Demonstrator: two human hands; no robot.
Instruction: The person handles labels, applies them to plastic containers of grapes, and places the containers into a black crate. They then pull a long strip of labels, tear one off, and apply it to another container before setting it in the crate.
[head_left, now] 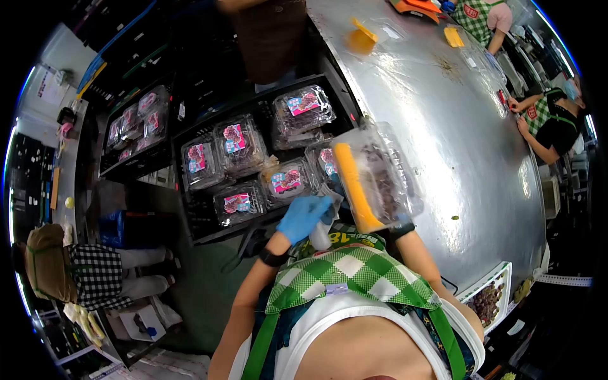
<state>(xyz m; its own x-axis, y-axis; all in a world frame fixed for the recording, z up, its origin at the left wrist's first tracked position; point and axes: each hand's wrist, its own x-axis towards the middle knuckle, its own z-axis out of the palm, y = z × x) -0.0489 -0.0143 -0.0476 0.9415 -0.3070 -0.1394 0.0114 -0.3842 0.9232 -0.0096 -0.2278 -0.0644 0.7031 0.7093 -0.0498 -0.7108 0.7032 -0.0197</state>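
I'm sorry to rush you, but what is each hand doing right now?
Left hand: at a whitish item; whether it grips it cannot be told.
Right hand: holding the clear container near its lower end, fingers mostly hidden.

Blue glove, green-and-white checked apron

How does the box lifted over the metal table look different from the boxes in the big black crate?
The lifted box shows a wide yellow strip; the crate boxes show pink-and-blue labels instead. The lifted box is up by the right hand, while the crate boxes sit in the black crate. Both kinds are see-through, with dark stuff inside.
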